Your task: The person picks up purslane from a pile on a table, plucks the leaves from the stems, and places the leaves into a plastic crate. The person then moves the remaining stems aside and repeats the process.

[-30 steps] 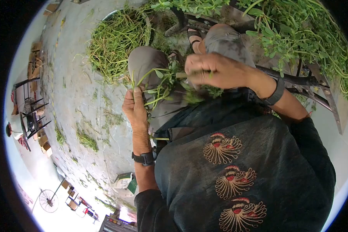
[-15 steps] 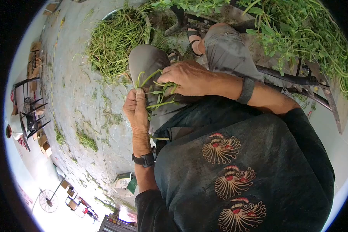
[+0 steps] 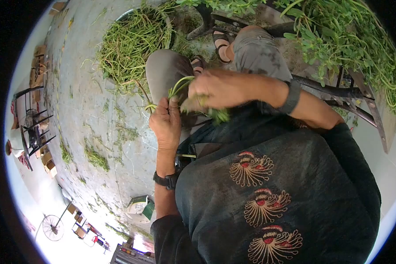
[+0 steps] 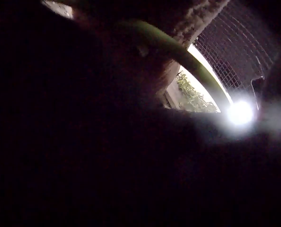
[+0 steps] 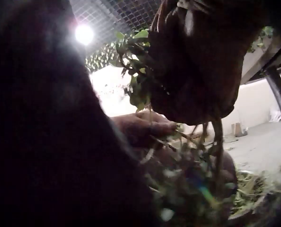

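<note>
In the head view the left hand (image 3: 166, 125) pinches green stems (image 3: 178, 86) between thumb and fingers, above the left knee. Just beside it the right hand (image 3: 218, 90), blurred, grips leafy sprigs whose leaves (image 3: 222, 115) hang below its fingers. In the right wrist view the right hand (image 5: 202, 61) is dark, its fingers curled over stems (image 5: 218, 142), with the left hand (image 5: 145, 127) behind them. The left wrist view is mostly black; one thick green stem (image 4: 190, 59) crosses it.
A round container heaped with trimmed stems (image 3: 134, 46) stands beyond the left knee. A big pile of leafy greens (image 3: 339, 39) lies on a metal-framed table at the upper right. Scattered bits of greens (image 3: 96, 158) and a green-white bag (image 3: 141, 207) are on the floor.
The left hand has shifted slightly right with its stems. The right hand came in from the right to the stems and now moves beside the left hand, blurred.
</note>
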